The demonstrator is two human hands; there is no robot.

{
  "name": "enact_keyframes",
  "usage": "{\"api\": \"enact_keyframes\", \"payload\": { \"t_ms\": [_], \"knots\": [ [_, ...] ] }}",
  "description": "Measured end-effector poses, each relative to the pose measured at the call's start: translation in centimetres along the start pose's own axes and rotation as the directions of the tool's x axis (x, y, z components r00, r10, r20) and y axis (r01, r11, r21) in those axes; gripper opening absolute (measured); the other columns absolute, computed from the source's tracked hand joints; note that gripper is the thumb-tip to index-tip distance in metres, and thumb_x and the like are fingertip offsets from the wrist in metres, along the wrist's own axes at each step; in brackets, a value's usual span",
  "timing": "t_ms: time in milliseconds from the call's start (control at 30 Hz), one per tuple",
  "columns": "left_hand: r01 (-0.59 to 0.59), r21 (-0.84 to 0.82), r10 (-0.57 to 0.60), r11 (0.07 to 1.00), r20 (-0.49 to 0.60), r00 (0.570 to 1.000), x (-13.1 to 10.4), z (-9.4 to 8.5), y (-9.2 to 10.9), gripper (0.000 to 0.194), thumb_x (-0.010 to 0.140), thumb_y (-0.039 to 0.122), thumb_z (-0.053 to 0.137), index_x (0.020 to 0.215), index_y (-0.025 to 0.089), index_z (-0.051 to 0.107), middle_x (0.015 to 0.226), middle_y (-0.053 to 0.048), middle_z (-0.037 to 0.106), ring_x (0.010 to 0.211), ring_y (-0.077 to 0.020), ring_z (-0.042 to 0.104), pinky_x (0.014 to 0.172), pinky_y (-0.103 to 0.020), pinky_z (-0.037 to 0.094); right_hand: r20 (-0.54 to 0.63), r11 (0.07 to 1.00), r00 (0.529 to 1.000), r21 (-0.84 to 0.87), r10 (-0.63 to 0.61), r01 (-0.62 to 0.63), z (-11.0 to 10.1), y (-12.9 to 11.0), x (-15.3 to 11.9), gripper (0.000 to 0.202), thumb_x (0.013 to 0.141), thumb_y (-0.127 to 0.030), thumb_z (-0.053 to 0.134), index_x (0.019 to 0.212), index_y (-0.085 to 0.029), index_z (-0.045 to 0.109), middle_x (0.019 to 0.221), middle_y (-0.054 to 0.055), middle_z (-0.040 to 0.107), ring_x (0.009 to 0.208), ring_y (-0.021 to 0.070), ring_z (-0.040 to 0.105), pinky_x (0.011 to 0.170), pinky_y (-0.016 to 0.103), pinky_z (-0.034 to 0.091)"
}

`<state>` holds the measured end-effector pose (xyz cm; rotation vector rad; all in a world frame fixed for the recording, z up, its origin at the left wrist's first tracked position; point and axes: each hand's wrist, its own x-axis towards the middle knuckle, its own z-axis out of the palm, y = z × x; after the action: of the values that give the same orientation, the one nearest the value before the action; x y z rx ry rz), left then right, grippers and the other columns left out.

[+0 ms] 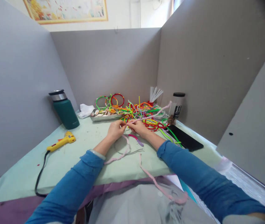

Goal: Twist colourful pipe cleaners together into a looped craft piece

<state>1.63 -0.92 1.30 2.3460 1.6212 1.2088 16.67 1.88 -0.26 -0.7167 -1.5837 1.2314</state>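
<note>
My left hand (116,130) and my right hand (137,127) meet over the middle of the table, fingertips nearly touching. Both hands are closed in a pinch on a pale pink pipe cleaner (157,113); one end sticks up to the right past my right hand. Below my left hand a pink strip (127,149) curves down to the table beside a thin grey loop (134,152). A short magenta and purple piece (135,139) lies just under my hands. Another pink pipe cleaner (155,182) hangs over the front edge onto my lap.
A metal tray (106,118) of small pieces and a pile of coloured pipe cleaners (146,112) lie behind my hands. At left are a green bottle (66,113) and a yellow glue gun (62,141); at right, a clear jar (177,107) and black tablet (185,138).
</note>
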Motion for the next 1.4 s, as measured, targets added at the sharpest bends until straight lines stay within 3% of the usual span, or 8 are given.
{"api": "enact_keyframes", "payload": {
  "t_ms": [367,500,600,733,867,967,1133,1400],
  "knots": [
    [0.027,0.020,-0.027,0.999,0.022,0.999,0.0,0.0,-0.1,0.020,0.074,0.030,0.051,0.073,0.016,0.065,0.068,-0.002,0.065,0.059,-0.0124,0.053,0.055,-0.023,0.035,0.067,0.997,0.998,-0.077,0.008,-0.003,-0.3,0.4,0.2,0.026,0.070,-0.040,0.058,0.074,-0.015,0.052,0.048,-0.007,0.039,0.041,0.0061,0.032,0.040,0.021,0.023],
    [0.190,-0.144,-0.171,0.971,0.135,0.976,0.3,-0.2,-0.1,0.020,0.069,0.033,0.054,0.067,0.015,0.061,0.056,-0.001,0.057,0.050,-0.0108,0.047,0.049,-0.023,0.033,0.078,0.952,0.991,-0.280,-0.108,0.126,-0.4,0.1,0.0,0.019,0.075,-0.034,0.053,0.077,-0.015,0.053,0.051,-0.006,0.041,0.047,0.0075,0.035,0.046,0.021,0.026],
    [0.424,-0.423,-0.279,0.801,0.363,0.889,0.4,-0.7,-0.3,0.018,0.065,0.032,0.059,0.063,0.014,0.056,0.049,0.002,0.047,0.039,-0.0064,0.036,0.042,-0.022,0.031,0.120,0.872,0.966,-0.417,-0.229,0.259,-0.5,-0.5,-0.3,0.015,0.077,-0.030,0.050,0.077,-0.016,0.056,0.060,-0.003,0.047,0.057,0.0090,0.040,0.053,0.021,0.029],
    [0.554,-0.584,-0.194,0.593,0.564,0.802,0.4,-1.3,-0.5,0.019,0.064,0.031,0.061,0.059,0.014,0.055,0.043,0.004,0.039,0.034,-0.0024,0.021,0.038,-0.021,0.030,0.147,0.848,0.951,-0.431,-0.270,0.308,-0.5,-1.2,-0.7,0.016,0.079,-0.029,0.047,0.079,-0.017,0.056,0.062,-0.003,0.047,0.059,0.0098,0.040,0.054,0.022,0.029],
    [0.426,-0.467,-0.255,0.775,0.386,0.887,0.3,-0.8,-0.3,0.019,0.068,0.032,0.060,0.068,0.013,0.061,0.050,0.001,0.050,0.038,-0.0057,0.036,0.042,-0.021,0.034,0.085,0.887,0.974,-0.402,-0.208,0.225,-0.3,-1.2,-0.5,0.018,0.075,-0.033,0.052,0.072,-0.016,0.056,0.057,-0.003,0.045,0.055,0.0093,0.037,0.052,0.022,0.028],
    [0.135,-0.149,-0.113,0.980,0.146,0.983,0.1,-0.4,-0.1,0.018,0.071,0.030,0.058,0.074,0.015,0.065,0.065,-0.003,0.063,0.054,-0.0100,0.050,0.052,-0.021,0.038,0.050,0.934,0.988,-0.325,-0.143,0.151,-0.1,-0.8,-0.4,0.023,0.073,-0.038,0.054,0.069,-0.015,0.054,0.052,-0.004,0.042,0.051,0.0089,0.035,0.050,0.022,0.027],
    [0.007,0.132,-0.020,0.991,0.097,0.995,-0.2,-0.7,0.1,0.018,0.075,0.029,0.054,0.078,0.018,0.067,0.074,-0.004,0.067,0.062,-0.0130,0.055,0.059,-0.023,0.038,0.036,0.941,0.991,-0.311,-0.127,0.132,-0.1,-0.1,0.0,0.024,0.072,-0.040,0.056,0.068,-0.016,0.055,0.049,-0.005,0.042,0.049,0.0089,0.035,0.049,0.023,0.027],
    [0.013,0.201,-0.033,0.979,0.095,0.995,-0.4,-0.7,0.4,0.025,0.077,0.033,0.050,0.071,0.016,0.067,0.067,-0.006,0.065,0.059,-0.0139,0.053,0.056,-0.024,0.034,0.012,0.904,0.964,-0.343,-0.267,0.255,-0.3,1.1,0.9,0.022,0.072,-0.037,0.057,0.073,-0.015,0.058,0.066,0.000,0.055,0.059,0.0112,0.045,0.056,0.024,0.034]
  ]
}}
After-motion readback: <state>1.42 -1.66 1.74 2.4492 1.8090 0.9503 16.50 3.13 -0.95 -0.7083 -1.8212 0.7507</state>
